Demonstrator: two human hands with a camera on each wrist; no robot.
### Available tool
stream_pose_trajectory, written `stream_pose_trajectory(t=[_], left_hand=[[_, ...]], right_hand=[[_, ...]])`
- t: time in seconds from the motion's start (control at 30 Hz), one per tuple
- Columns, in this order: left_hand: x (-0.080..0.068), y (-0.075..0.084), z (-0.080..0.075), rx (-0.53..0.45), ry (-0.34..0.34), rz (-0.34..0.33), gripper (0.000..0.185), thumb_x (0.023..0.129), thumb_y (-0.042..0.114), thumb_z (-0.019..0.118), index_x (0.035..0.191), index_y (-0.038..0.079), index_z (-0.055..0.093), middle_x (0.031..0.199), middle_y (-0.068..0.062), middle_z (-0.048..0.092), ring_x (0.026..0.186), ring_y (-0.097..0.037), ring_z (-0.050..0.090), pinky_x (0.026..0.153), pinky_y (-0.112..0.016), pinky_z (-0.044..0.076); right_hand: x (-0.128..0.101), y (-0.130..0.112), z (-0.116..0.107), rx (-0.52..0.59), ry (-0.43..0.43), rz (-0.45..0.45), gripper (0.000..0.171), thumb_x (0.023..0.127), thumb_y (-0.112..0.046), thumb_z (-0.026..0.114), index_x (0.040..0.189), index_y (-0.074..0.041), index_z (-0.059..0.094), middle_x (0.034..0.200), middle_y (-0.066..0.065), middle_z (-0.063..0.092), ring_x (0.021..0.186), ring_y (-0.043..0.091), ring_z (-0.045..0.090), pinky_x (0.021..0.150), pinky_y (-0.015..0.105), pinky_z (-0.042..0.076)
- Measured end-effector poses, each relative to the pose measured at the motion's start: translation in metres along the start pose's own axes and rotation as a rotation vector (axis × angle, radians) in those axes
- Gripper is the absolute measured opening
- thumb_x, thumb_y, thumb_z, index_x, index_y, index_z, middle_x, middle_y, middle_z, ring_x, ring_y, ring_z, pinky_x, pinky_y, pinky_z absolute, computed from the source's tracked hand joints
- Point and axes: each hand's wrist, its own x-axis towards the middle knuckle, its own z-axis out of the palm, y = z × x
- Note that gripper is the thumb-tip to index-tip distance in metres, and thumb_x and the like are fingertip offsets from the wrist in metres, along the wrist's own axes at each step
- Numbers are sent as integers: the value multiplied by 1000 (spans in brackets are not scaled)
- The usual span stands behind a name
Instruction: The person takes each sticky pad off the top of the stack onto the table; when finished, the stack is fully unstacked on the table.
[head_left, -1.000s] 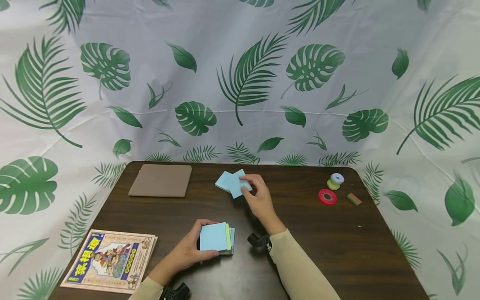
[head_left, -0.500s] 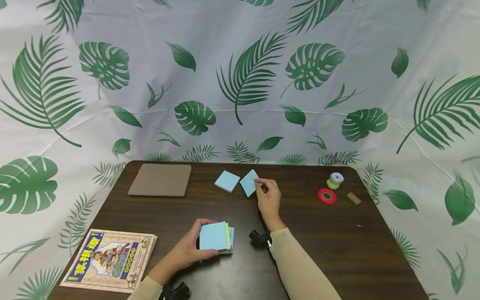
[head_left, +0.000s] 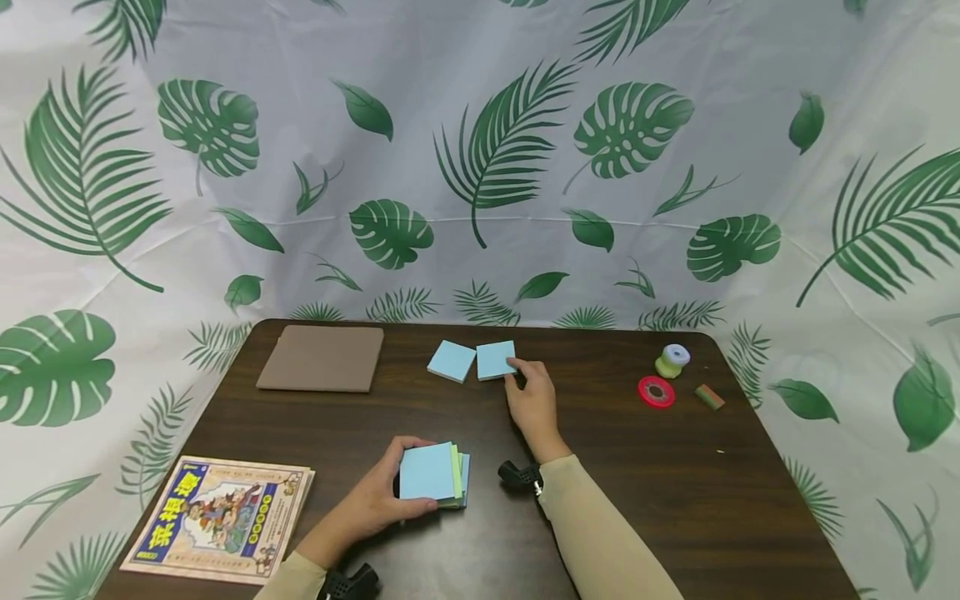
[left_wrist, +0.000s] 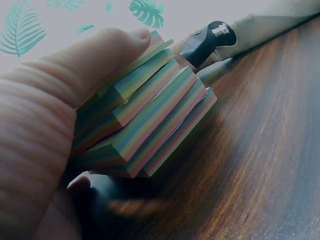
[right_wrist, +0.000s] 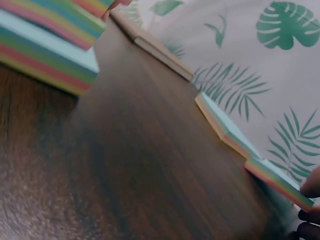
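Note:
My left hand [head_left: 392,490] grips a fanned stack of sticky-note pads [head_left: 433,475] at the table's near middle; the left wrist view shows the thumb [left_wrist: 85,70] on top of the striped stack [left_wrist: 155,125]. Further back, my right hand [head_left: 521,372] pinches the right corner of a blue note pad [head_left: 495,360] that lies flat on the table. A second blue pad [head_left: 452,361] lies just left of it, almost touching. In the right wrist view both pads, the second [right_wrist: 225,125] and the pinched one [right_wrist: 277,182], show their striped edges, with fingertips [right_wrist: 311,189] at the right.
A brown flat pad [head_left: 321,358] lies at the back left and a picture book [head_left: 217,517] at the front left corner. A red tape ring [head_left: 656,392], a small spool [head_left: 672,361] and an eraser [head_left: 708,397] sit at the back right. Leaf-print cloth surrounds the dark table [head_left: 675,500].
My right hand carried the blue pad from over the first pad to the right, then lowered it from tilted to flat beside it. The left hand stayed still on the stack.

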Motion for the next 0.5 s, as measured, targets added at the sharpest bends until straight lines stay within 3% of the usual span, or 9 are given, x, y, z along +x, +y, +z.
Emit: stream_pose_trajectory(t=[0.1,0.2,0.5], left_hand=[[0,-1,0,-1,1,-3,78,89,28,93,148,20,43,156,-11,56,109,-15,60,94,-28,48],[0,-1,0,-3,1,-1,78,89,27,93,148,20,43,155,-11,57,109,-15,60,93,-28,49],[0,1,0,-14,5,6,78,88,26,93,149,18,43,156,-11,57,108,-14,60,93,-28,49]], right_hand=[[-2,2,1,-81,-60,-10,37,106,-18,72,142,-10,73,137,16,68,129,39,61,114,61,42],[-2,4,3,-142,-118,-17,41,106,-21,72,146,-14,70,142,14,66,137,40,54,118,64,33],[-1,5,6,-232,-167,-50,44,104,-22,73,148,-14,69,151,15,60,143,42,49,119,66,29]])
